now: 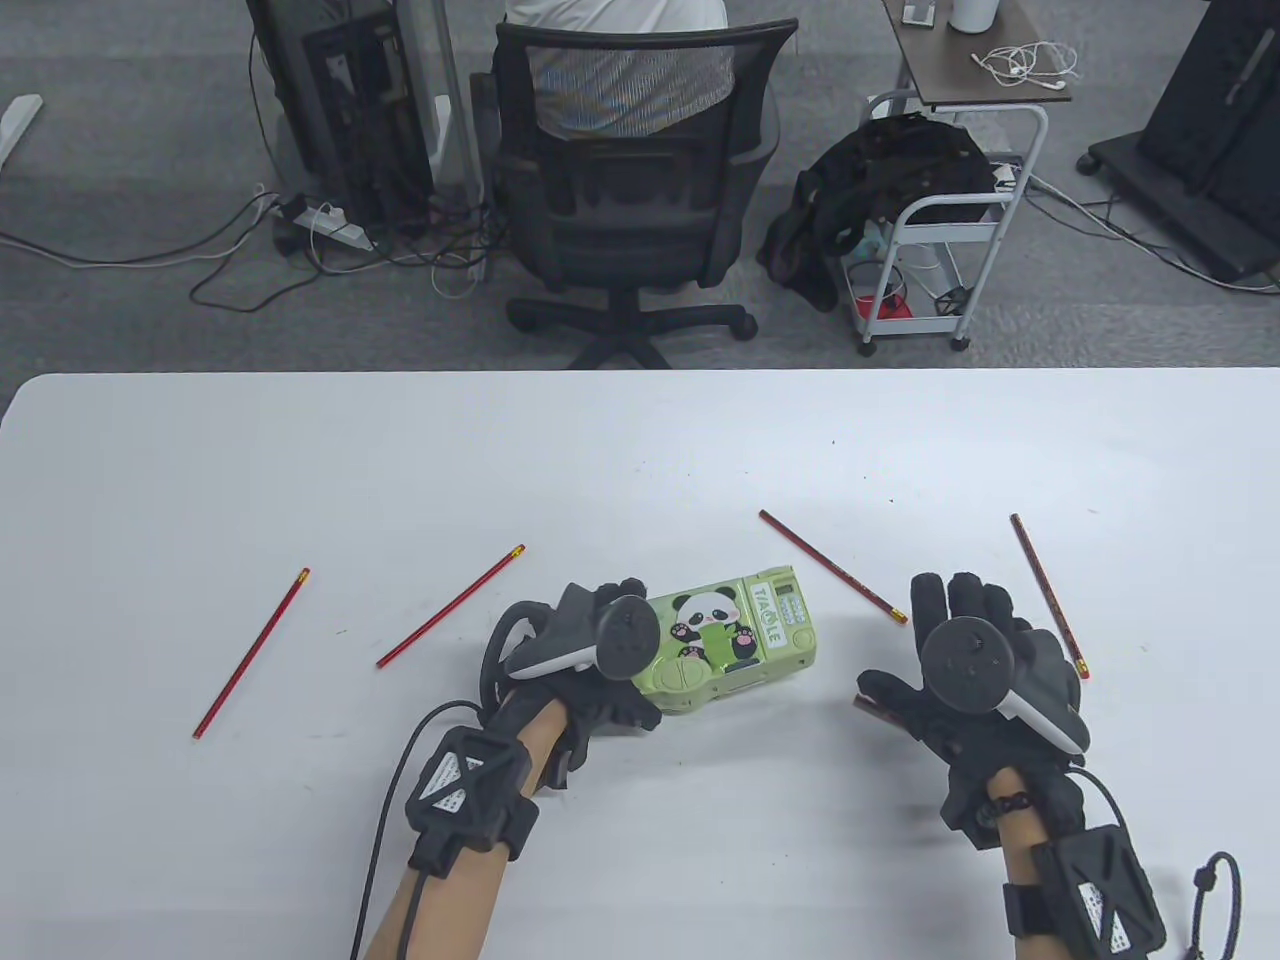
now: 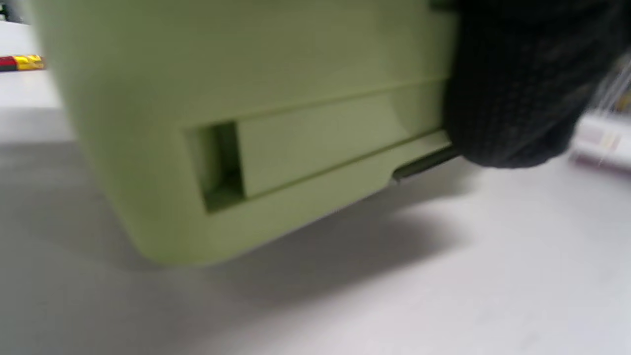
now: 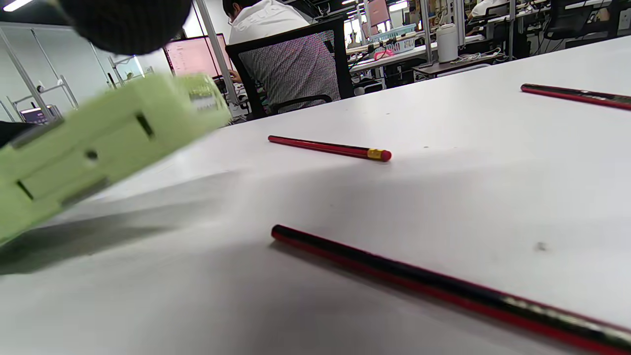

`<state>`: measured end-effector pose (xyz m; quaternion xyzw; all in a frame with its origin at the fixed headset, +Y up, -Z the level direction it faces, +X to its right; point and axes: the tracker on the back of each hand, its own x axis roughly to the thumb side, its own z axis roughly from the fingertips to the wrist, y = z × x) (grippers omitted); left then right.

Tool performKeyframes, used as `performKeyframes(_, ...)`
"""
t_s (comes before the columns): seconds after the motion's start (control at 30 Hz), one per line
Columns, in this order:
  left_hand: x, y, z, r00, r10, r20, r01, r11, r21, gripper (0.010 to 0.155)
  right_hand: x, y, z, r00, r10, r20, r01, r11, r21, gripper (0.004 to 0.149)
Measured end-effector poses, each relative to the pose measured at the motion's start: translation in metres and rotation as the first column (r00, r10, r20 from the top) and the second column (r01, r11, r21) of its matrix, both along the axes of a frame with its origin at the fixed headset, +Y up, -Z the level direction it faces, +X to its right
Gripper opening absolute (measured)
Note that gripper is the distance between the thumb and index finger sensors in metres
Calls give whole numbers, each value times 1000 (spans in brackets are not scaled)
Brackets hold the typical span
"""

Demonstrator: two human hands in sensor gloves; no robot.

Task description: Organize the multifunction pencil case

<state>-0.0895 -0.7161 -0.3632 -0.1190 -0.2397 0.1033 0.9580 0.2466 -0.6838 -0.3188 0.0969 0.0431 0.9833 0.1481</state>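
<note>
Two gloved hands come in at the near edge of the white surface (image 1: pixel 640 440). Left hand (image 1: pixel 585 665) grips the near-left end of the pencil case (image 1: pixel 735 640), fingers wrapped around it; tracker on the back of the hand points up and right. Left wrist view: one black gloved fingertip (image 2: pixel 517 98) presses the side of the green case body (image 2: pixel 246 123), which is tilted, one end lifted off the surface with shadow under it. Right wrist view also shows the case (image 3: pixel 98 148) slanted up, blurred.

Right hand (image 1: pixel 975 665) lies palm down, fingers spread wide and flat, holding nothing, well apart from the case on its right.

Count: one pencil case, green, panda print on the lid, near the middle of the surface between the hands. Four red pencils, all loose on the surface: far-left pencil (image 1: pixel 252 653), second pencil (image 1: pixel 450 606) just left of the left hand, third pencil (image 1: pixel 832 565) between case and right hand, fourth pencil (image 1: pixel 1048 595) just beside the right hand's outer edge, can't tell if touching. Right wrist view shows three of them, the closest pencil (image 3: pixel 443 288) running under the camera.

Beyond the surface: one black office chair (image 1: pixel 640 200) with a person seated, one white cart (image 1: pixel 950 250).
</note>
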Motion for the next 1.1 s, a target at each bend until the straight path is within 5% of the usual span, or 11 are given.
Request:
performKeyframes(0.13, -16, 20, 16, 937, 348, -31, -348, 937, -10, 122, -16, -3, 3, 983, -164, -82, 161, 986, -43, 107)
performKeyframes(0.23, -18, 26, 28, 870, 493, -12, -493, 869, -48, 122, -35, -6, 4, 901, -403, -160, 381, 912, -155, 111)
performKeyframes(0.3, -15, 25, 37, 821, 571, 14, -567, 818, -99, 122, -55, -6, 3, 711, -663, -232, 607, 746, -273, 114)
performKeyframes(0.4, -9, 19, 48, 785, 618, 48, -604, 780, -161, 122, -77, -3, 4, 506, -822, -261, 735, 569, -369, 121)
performKeyframes(0.47, -2, 14, 55, 755, 650, 82, -623, 751, -219, 122, -93, 1, 6, 415, -862, -291, 775, 502, -383, 126)
performKeyframes(0.63, 0, 12, 60, 718, 691, 82, -647, 707, -285, 122, -106, 2, 8, 318, -917, -239, 890, 376, -257, 131)
performKeyframes(0.7, -6, 20, 64, 761, 636, 131, -571, 751, -331, 123, -108, 8, 6, 374, -890, -260, 885, 426, -188, 130)
performKeyframes(0.8, -36, 33, 68, 828, 546, 130, -518, 833, -197, 125, -111, 25, 4, 502, -811, -301, 821, 556, -128, 127)
performKeyframes(0.93, -115, 33, 68, 840, 535, -88, -523, 843, 126, 110, -122, 56, -3, 758, -558, -338, 582, 812, -33, 126)
performKeyframes(1.03, -142, 26, 66, 837, 524, -157, -496, 848, 184, 108, -134, 63, -9, 852, -400, -339, 422, 907, -9, 125)
performKeyframes(1.1, -153, 25, 66, 892, 407, -195, -370, 907, 199, 109, -154, 59, -14, 908, -224, -353, 249, 968, 26, 124)
